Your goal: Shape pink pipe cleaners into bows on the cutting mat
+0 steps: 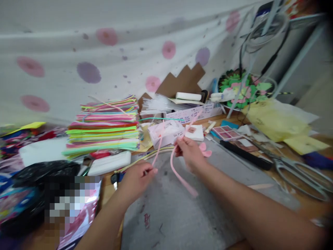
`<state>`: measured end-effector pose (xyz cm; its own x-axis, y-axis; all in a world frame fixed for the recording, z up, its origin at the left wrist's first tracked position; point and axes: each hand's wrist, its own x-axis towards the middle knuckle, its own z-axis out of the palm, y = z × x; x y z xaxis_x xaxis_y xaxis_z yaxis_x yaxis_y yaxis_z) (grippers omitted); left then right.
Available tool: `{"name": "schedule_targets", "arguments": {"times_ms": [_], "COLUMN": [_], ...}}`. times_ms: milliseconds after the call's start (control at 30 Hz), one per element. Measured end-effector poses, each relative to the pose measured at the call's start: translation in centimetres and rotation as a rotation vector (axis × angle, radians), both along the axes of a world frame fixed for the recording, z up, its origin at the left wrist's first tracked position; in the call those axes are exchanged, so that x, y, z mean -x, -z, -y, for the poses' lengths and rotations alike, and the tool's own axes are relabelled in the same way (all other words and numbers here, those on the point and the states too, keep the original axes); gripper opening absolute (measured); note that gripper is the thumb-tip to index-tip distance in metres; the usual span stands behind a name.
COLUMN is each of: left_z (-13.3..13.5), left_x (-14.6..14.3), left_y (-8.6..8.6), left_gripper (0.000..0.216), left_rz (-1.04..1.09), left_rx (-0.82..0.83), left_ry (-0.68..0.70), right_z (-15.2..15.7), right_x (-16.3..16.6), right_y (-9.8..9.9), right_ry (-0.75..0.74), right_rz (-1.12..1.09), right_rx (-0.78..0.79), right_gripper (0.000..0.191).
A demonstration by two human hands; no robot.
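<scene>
My left hand [137, 178] is closed in a pinch on the lower end of a pink pipe cleaner [158, 151] that rises toward a small white box [166, 133]. My right hand [188, 151] is closed on a second pink pipe cleaner [182, 178] that loops down over the grey mat [182, 215]. Both hands hover above the mat, a short way apart. Small pink petal shapes [205, 149] lie just right of my right hand.
A tall stack of coloured pipe cleaners [104, 128] stands at the left. Large scissors [299, 170], a make-up palette [226, 132], yellow paper [275, 123] and a paper flower [241, 90] sit at the right. A black bag [39, 173] lies near left.
</scene>
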<state>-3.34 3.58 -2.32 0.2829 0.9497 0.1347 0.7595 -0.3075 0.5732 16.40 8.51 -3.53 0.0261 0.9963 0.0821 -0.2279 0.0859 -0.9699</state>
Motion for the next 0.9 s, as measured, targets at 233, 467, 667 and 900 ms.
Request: {"name": "schedule_targets", "arguments": {"times_ms": [233, 467, 667, 900], "left_z": [-1.0, 0.2, 2.4, 2.1], "left_x": [-0.5, -1.9, -4.6, -3.6], "left_y": [1.9, 1.5, 0.6, 1.0], "left_gripper": [0.022, 0.025, 0.022, 0.020], "left_rz": [0.003, 0.204, 0.708, 0.451], "left_rx": [0.016, 0.136, 0.542, 0.115], "left_ry": [-0.197, -0.182, -0.278, -0.237], "right_z": [0.8, 0.7, 1.4, 2.3], "right_x": [1.4, 1.4, 1.7, 1.9], "right_y": [0.7, 1.2, 0.6, 0.0], "right_ry": [-0.163, -0.172, -0.162, -0.180], "right_rz": [0.160, 0.227, 0.184, 0.072], "right_rx": [0.030, 0.052, 0.039, -0.038], "right_gripper": [0.027, 0.025, 0.035, 0.030]}}
